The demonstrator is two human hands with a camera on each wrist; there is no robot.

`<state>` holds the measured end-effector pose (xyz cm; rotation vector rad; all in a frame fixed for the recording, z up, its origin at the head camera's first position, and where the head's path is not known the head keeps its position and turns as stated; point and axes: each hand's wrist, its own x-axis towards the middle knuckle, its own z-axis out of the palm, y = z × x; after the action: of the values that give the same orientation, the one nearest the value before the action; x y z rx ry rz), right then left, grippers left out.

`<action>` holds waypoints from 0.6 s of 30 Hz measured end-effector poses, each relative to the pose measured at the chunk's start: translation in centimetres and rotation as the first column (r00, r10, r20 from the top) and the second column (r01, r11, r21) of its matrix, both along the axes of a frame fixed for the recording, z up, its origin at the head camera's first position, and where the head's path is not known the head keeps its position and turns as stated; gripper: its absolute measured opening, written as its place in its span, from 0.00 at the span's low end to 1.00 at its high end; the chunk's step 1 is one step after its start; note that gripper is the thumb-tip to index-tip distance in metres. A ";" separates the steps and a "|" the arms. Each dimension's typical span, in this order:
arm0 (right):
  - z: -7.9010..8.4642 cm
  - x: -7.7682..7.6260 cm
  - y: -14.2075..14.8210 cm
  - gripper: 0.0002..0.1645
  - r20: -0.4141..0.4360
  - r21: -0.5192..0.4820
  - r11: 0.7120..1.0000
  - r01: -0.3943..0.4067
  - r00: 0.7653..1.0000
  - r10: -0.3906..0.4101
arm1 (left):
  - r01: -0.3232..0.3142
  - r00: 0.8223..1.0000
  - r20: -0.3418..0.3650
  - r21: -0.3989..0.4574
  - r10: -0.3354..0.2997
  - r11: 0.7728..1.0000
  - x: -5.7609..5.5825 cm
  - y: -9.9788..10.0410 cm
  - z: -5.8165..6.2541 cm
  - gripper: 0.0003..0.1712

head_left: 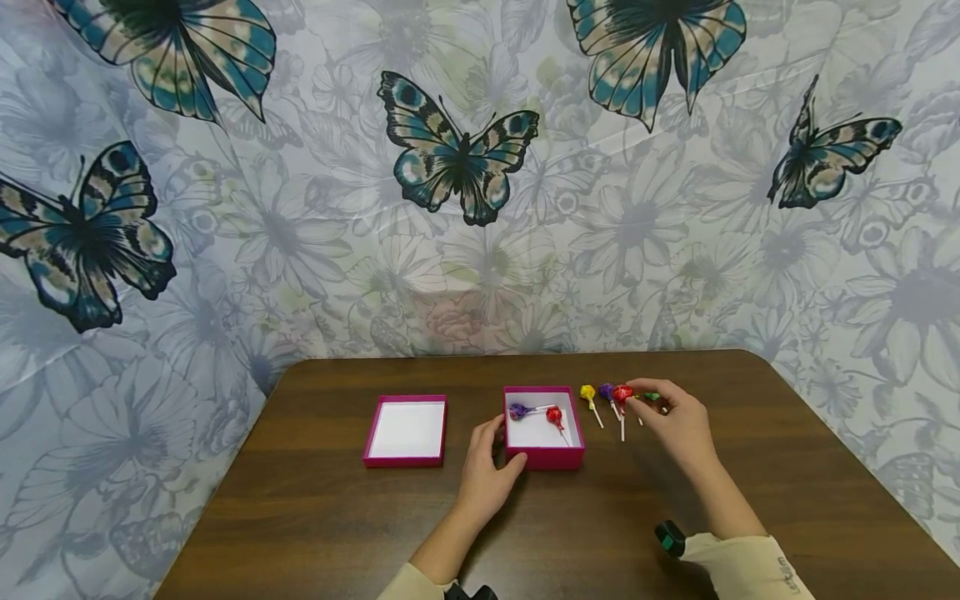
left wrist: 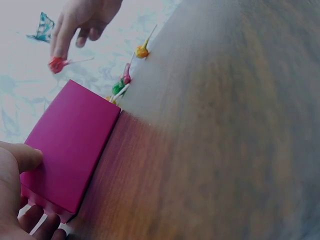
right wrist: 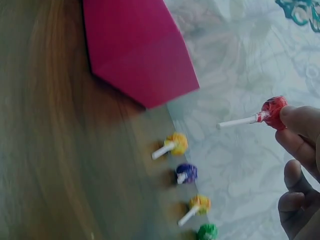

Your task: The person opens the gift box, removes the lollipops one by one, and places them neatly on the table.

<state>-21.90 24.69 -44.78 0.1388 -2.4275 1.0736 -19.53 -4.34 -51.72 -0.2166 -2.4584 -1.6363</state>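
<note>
My right hand (head_left: 677,422) pinches a red lollipop (right wrist: 274,112) by its wrapped head between thumb and finger, white stick hanging down in the head view. It is raised over the table, to the right of an open magenta box (head_left: 545,458). My left hand (head_left: 483,477) grips that box at its left side, thumb on the front wall (left wrist: 70,145) and fingers around the corner. Inside the box lie a purple lollipop (head_left: 519,411) and another red lollipop (head_left: 554,415). Beside the box are a yellow lollipop (right wrist: 177,143), a purple one (right wrist: 187,173), an orange-yellow one (right wrist: 200,203) and a green one (right wrist: 207,231).
The box's magenta lid (head_left: 406,462), white inside up, lies left of the left hand on the brown wooden table (head_left: 315,517). Behind the table's far edge hangs a cloth with butterflies (head_left: 461,158) and flowers.
</note>
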 end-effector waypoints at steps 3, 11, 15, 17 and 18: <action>-0.2 0.3 0.9 0.12 0.026 0.019 1.000 0.010 1.000 -0.010 | 0.000 1.000 0.003 -0.001 0.000 1.000 0.0 0.0 0.0 0.37; -1.0 1.0 2.9 0.13 0.163 0.076 0.997 0.035 0.986 -0.047 | 0.002 1.000 -0.003 -0.002 -0.002 1.000 0.0 0.0 -0.1 0.37; -1.4 1.2 3.7 0.16 0.244 0.108 0.993 0.038 0.968 -0.064 | 0.005 1.000 -0.005 0.000 -0.005 1.000 0.0 0.0 -0.1 0.37; -1.6 1.3 4.2 0.16 0.273 0.139 0.990 0.030 0.960 -0.068 | 0.007 1.000 -0.007 0.003 -0.007 1.000 0.0 0.0 -0.1 0.37; -1.7 1.3 4.4 0.16 0.285 0.152 0.988 0.024 0.956 -0.067 | 0.008 1.000 -0.007 0.004 -0.008 1.000 0.0 0.0 -0.1 0.37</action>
<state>-20.61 29.10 -46.43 -0.0296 -2.7583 0.9492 -19.51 -4.30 -51.79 -0.2312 -2.4515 -1.6409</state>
